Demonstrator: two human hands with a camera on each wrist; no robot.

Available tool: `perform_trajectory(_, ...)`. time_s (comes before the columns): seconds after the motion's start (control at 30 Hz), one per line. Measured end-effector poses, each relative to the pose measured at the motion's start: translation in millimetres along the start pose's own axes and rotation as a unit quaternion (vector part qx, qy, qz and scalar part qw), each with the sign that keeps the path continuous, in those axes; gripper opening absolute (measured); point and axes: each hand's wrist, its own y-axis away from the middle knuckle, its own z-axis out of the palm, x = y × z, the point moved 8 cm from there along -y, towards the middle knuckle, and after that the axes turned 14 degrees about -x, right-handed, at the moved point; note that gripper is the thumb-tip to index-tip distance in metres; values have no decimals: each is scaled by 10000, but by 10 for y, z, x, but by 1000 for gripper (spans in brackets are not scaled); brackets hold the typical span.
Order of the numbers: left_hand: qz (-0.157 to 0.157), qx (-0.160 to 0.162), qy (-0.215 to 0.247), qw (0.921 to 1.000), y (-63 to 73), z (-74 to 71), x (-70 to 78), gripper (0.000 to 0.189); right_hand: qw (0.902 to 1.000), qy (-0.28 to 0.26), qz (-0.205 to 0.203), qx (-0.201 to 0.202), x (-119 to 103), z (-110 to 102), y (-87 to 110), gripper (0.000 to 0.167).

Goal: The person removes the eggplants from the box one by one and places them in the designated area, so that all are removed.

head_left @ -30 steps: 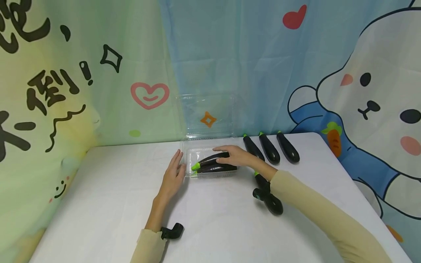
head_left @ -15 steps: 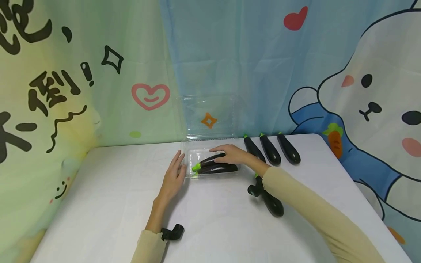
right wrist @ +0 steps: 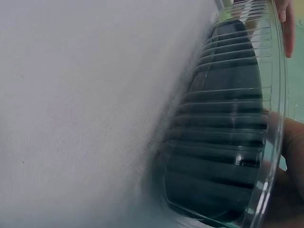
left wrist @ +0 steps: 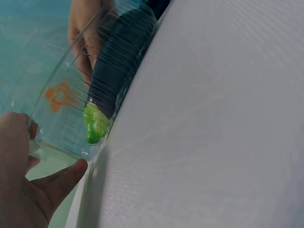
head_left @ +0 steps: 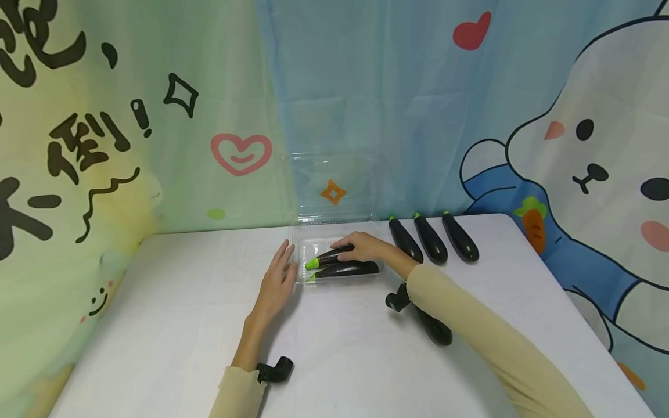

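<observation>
A clear plastic box (head_left: 313,241) stands near the table's back edge, its transparent lid (head_left: 334,174) raised behind it. Two dark eggplants with green stems lie inside: a front eggplant (head_left: 349,269) and a rear eggplant (head_left: 333,256). My right hand (head_left: 366,247) reaches into the box and grips the rear eggplant, covering its right end. At the box's left side, my left hand (head_left: 277,281) touches the wall with its fingers extended. In the left wrist view, its thumb (left wrist: 71,176) is by the box's corner. Through the ribbed wall, the front eggplant (right wrist: 223,118) shows in the right wrist view.
Three more eggplants lie in a row right of the box: a left one (head_left: 406,240), a middle one (head_left: 431,240) and a right one (head_left: 460,237). Another eggplant (head_left: 436,328) is partly hidden by the right sleeve (head_left: 470,313). A printed curtain (head_left: 334,87) hangs behind the white table (head_left: 183,325).
My right hand has slid slightly left along the rear eggplant, and its forearm has shifted left too. More of the front eggplant shows. The left hand stays at the box's side.
</observation>
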Motion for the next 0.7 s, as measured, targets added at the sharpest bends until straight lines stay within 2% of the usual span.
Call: perform_trajectory(0.7,43,62,-8,10000,2,-5,23,47,9999,-81,-55,126,78,43,-44,44)
